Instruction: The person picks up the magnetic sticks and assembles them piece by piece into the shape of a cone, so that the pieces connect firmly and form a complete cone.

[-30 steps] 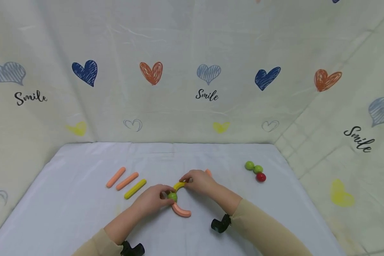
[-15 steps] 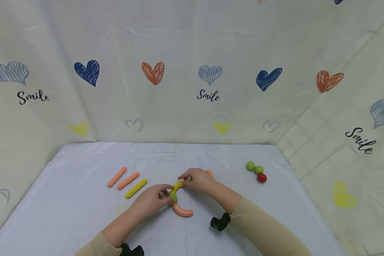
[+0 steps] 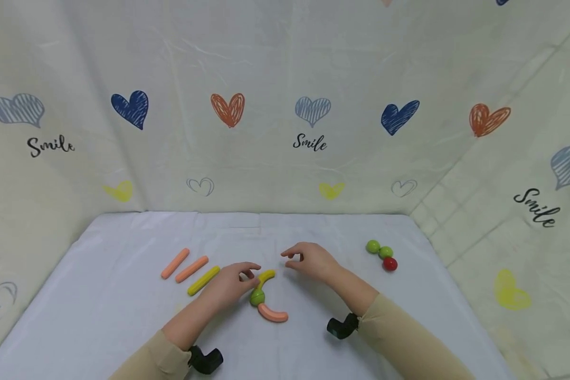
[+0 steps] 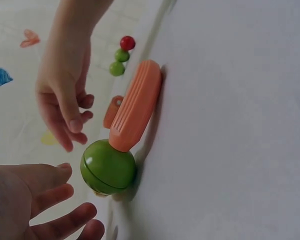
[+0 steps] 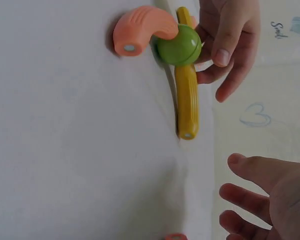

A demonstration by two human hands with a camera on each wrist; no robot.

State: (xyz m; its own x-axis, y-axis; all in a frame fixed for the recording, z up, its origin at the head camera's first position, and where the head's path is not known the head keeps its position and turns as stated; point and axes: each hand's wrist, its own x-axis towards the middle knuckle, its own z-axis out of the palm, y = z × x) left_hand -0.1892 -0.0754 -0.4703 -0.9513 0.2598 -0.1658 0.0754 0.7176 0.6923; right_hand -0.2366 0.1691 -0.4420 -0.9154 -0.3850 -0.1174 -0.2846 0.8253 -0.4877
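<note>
A green ball [image 3: 257,297] joins a curved yellow stick [image 3: 266,277] and a curved orange stick [image 3: 273,313] on the white-covered table. White discs show on the sticks' ends in the right wrist view. My left hand [image 3: 230,283] hovers just beside the ball, fingers loosely spread and apart from it in the left wrist view. My right hand [image 3: 312,260] is raised to the right of the yellow stick, holding nothing, with its fingers relaxed. Another orange piece [image 4: 112,111] shows beyond the joined sticks in the left wrist view; the right hand hides it in the head view.
Left of the hands lie two straight orange sticks [image 3: 175,263] [image 3: 192,269] and a straight yellow stick [image 3: 203,281]. At the back right, two green balls [image 3: 372,246] [image 3: 386,253] and a red ball [image 3: 390,264] sit together. A heart-printed curtain [image 3: 261,158] hangs behind the table.
My right hand has let go of the curved yellow stick and moved up and right. My left hand has released the green ball and risen slightly. The joined pieces stay on the table.
</note>
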